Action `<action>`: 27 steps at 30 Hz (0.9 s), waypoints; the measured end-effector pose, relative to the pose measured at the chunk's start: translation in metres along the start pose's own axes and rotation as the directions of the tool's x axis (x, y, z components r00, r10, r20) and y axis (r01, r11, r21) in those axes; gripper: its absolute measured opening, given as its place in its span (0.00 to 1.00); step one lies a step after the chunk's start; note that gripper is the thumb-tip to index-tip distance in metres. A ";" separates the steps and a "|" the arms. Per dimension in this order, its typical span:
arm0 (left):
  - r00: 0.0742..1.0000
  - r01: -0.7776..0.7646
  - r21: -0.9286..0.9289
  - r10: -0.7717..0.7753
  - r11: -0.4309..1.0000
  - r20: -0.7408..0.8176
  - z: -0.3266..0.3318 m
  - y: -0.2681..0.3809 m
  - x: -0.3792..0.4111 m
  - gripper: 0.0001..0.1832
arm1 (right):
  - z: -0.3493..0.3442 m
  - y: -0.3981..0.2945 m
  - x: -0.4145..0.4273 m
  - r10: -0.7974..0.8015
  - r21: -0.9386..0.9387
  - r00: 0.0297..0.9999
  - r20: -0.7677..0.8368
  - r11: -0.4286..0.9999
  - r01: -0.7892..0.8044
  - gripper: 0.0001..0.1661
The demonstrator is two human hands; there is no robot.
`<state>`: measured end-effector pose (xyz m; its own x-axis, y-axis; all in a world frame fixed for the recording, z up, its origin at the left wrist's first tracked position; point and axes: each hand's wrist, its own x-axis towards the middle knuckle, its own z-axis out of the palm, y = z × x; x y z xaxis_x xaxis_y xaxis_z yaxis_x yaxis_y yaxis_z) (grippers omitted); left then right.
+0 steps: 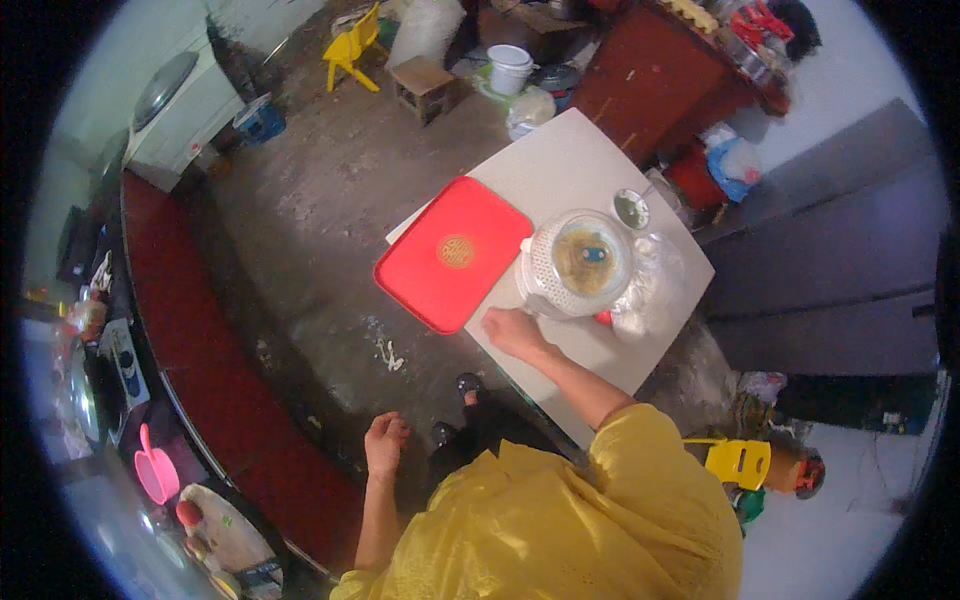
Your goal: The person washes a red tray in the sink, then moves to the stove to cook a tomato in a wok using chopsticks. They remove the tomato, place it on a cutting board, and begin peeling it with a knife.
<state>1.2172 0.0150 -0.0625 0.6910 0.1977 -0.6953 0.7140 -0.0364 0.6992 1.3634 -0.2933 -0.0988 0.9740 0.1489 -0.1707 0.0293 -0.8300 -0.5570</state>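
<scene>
My right hand (511,332) rests at the near edge of the pale square table (585,165), beside the red rectangular tray (491,225) with a gold emblem. Its fingers are curled, and whether they hold anything is hidden. Right of the tray stands a perforated white basket (534,281) with a clear bowl (592,259) on or in it. Beyond is a small bowl of green stuff (631,209), and a clear plastic bag (652,281) lies to the right. My left hand (385,442) hangs over the floor, away from the table, fingers bent and loosely together, with nothing visible in it.
A dark red counter (255,420) curves along the left, with a pink dipper (156,472) and a round chopping board (229,532). A wooden stool (424,84) and a yellow chair (354,49) stand at the far side. Another yellow chair (739,463) is at the right.
</scene>
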 end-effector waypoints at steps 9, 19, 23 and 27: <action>0.997 0.055 0.068 -0.059 0.996 0.053 -0.017 -0.053 -0.012 0.11 | -0.118 0.136 0.008 0.071 -0.346 0.862 -0.502 0.897 -0.275 0.15; 0.992 0.032 0.139 -0.048 0.990 0.119 0.036 -0.029 0.012 0.14 | -0.177 0.141 0.050 -0.066 -0.612 0.989 0.133 0.779 0.134 0.15; 0.984 -0.081 0.265 0.034 0.961 0.175 0.059 -0.005 0.027 0.14 | -0.215 0.138 0.040 -0.124 -0.448 0.990 0.070 0.883 0.142 0.15; 0.985 -0.110 0.326 0.058 0.939 0.165 0.069 -0.023 0.049 0.15 | -0.246 0.167 0.012 0.146 0.061 0.985 -0.091 0.988 -0.140 0.19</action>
<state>1.2427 -0.0425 -0.1240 0.7404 0.0306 -0.6715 0.6312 -0.3749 0.6789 1.4350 -0.5619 0.0060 0.9843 -0.0231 -0.1750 -0.1214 -0.8085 -0.5759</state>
